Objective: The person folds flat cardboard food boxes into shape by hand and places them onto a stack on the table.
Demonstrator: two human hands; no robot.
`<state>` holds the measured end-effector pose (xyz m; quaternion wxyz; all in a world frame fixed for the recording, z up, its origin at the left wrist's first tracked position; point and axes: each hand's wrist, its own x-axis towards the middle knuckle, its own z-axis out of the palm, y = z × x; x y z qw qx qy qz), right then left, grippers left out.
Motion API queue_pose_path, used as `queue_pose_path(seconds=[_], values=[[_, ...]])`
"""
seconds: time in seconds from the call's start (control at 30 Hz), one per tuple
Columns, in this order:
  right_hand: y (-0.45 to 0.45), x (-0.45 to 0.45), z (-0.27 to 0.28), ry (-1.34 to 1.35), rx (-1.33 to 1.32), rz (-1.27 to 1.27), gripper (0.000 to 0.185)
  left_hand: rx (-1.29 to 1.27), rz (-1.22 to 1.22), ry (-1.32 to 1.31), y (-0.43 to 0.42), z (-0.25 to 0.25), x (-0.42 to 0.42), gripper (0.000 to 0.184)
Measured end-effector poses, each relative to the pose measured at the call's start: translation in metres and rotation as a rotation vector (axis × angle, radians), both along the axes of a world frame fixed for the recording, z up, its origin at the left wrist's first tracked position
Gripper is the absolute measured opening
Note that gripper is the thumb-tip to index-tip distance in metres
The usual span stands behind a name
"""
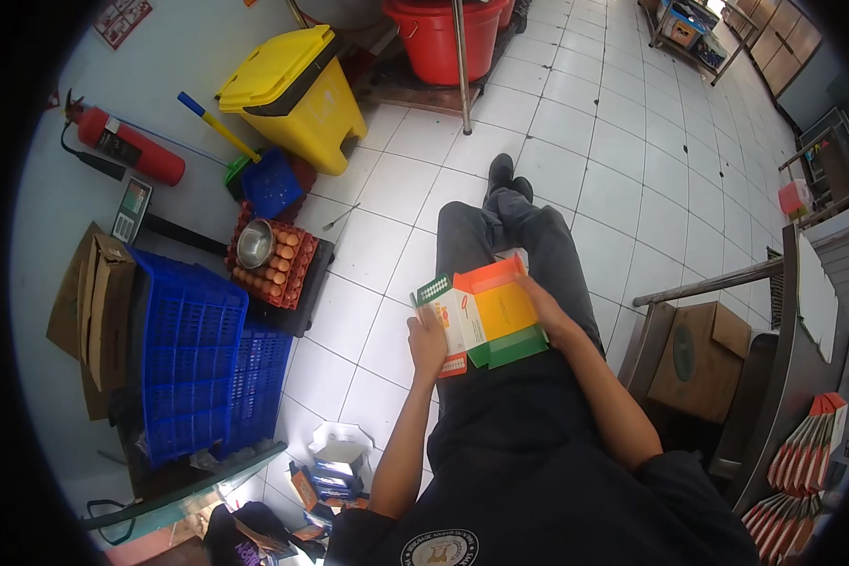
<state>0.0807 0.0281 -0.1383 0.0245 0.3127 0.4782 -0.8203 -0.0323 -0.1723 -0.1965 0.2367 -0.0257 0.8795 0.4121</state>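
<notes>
An unfolded carton (505, 311), with white, yellow, orange and green panels, lies across my lap on the dark trousers. My left hand (427, 341) is at its left end, over the white panel and beside a green printed flap. At the opposite end, my right hand (543, 307) grips the edge near the orange and yellow panels. Both hands have their fingers closed on the carton. Folded red, white and green cartons (807, 453) stand in rows on the surface at the far right.
At left are blue crates (189, 358), egg trays (288, 274) with a metal bowl, a yellow bin (297, 99) and a fire extinguisher (127, 146). A brown box (698, 361) sits on the right shelf. Small boxes (340, 462) lie at lower left.
</notes>
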Motion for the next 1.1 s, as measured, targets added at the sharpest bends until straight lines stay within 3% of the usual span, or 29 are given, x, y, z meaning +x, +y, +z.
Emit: queue_pose_path(seconds=[0.07,0.17,0.27,0.4,0.43,0.47,0.57,0.67,0.77,0.93,0.97,1.0,1.1], values=[[-0.004,-0.010,-0.024,-0.025,0.236,0.078,0.066,-0.003,-0.003,0.010,0.001,-0.001,0.000,0.072],[-0.026,-0.021,0.014,-0.542,0.751,0.130,0.074,-0.034,-0.002,-0.015,0.005,0.006,0.000,0.071],[-0.033,-0.026,0.013,-0.639,0.822,0.237,0.081,-0.044,-0.003,-0.004,0.007,0.006,-0.001,0.070],[-0.010,-0.016,-0.003,-0.441,0.766,0.189,0.074,0.054,-0.022,0.061,-0.004,-0.012,-0.006,0.072],[0.000,-0.009,-0.006,-0.355,0.695,0.194,0.071,0.115,-0.022,0.019,-0.014,-0.037,-0.012,0.067],[0.007,-0.004,-0.003,-0.270,0.624,0.199,0.067,0.162,-0.037,-0.043,-0.018,-0.028,-0.014,0.064],[0.014,0.021,0.028,-0.175,0.763,0.155,0.047,0.307,-0.025,-0.203,-0.034,0.000,-0.013,0.049],[0.023,0.037,0.023,-0.104,0.748,0.144,0.030,0.473,0.037,-0.171,-0.042,0.009,-0.009,0.048],[0.020,0.045,0.027,0.053,0.369,-0.023,0.023,0.522,0.031,-0.104,-0.041,0.026,-0.011,0.048],[0.009,0.049,0.044,0.335,-0.087,-0.092,0.033,0.640,-0.078,-0.188,-0.014,0.060,-0.019,0.052],[0.008,0.048,0.047,0.379,-0.145,-0.074,0.037,0.589,-0.209,-0.061,-0.007,0.060,-0.018,0.056],[0.006,0.046,0.047,0.402,-0.191,-0.080,0.038,0.756,-0.082,-0.192,0.000,0.055,-0.015,0.054],[0.003,0.041,0.047,0.425,-0.333,-0.085,0.042,0.921,0.107,-0.435,0.015,0.057,-0.003,0.051]])
